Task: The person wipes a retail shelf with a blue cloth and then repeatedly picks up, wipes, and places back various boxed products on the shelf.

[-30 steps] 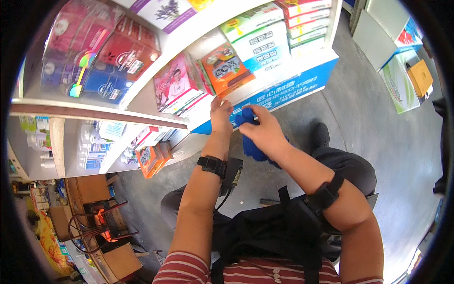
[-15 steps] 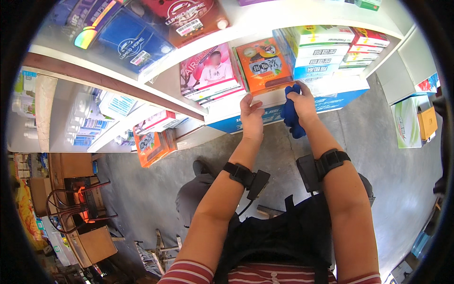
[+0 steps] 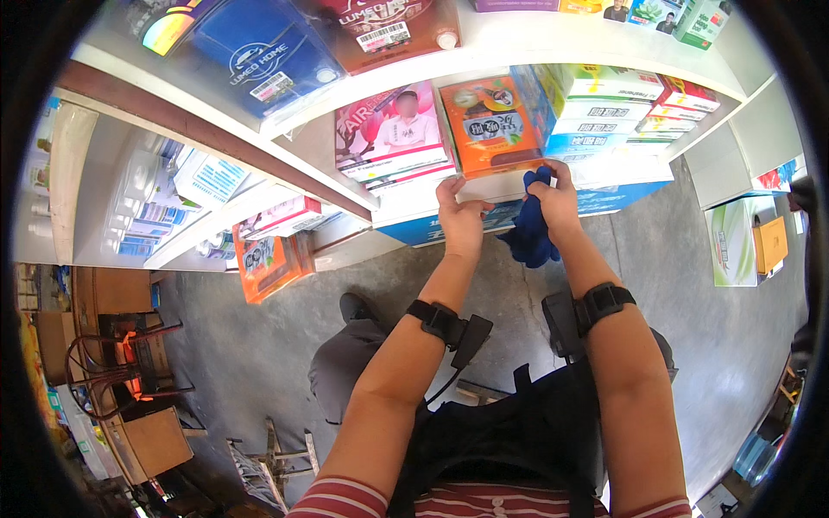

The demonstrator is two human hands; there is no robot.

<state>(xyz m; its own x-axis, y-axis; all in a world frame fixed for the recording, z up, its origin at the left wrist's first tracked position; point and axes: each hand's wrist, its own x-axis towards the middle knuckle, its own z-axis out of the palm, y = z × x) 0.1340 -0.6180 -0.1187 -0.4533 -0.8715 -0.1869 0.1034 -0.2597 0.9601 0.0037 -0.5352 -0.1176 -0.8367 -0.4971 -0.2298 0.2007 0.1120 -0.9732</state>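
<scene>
My left hand [image 3: 462,214] is at the front edge of a white shelf, its bent fingertips at the lower left corner of an orange box [image 3: 489,125] and its thumb apart to the right. My right hand [image 3: 557,198] grips a bunched blue cloth [image 3: 531,237], perhaps a glove, just below that box's right corner, with fingertips near or on its front edge; contact is unclear. Left of the orange box lies a stack of pink and white boxes [image 3: 389,129]. To its right stand stacks of white, green and blue boxes [image 3: 600,112].
An upper shelf holds blue [image 3: 268,60] and red boxes. A lower shelf at left has another orange box [image 3: 263,263]. A wooden stool [image 3: 272,457] is behind my left leg, near cardboard boxes [image 3: 151,440] and a chair. A white-green carton [image 3: 732,242] stands at right.
Since a second ago the view has turned toward the shelf, and my hands have moved apart to either side of the orange box's front. The blue cloth hangs more spread out below my right hand.
</scene>
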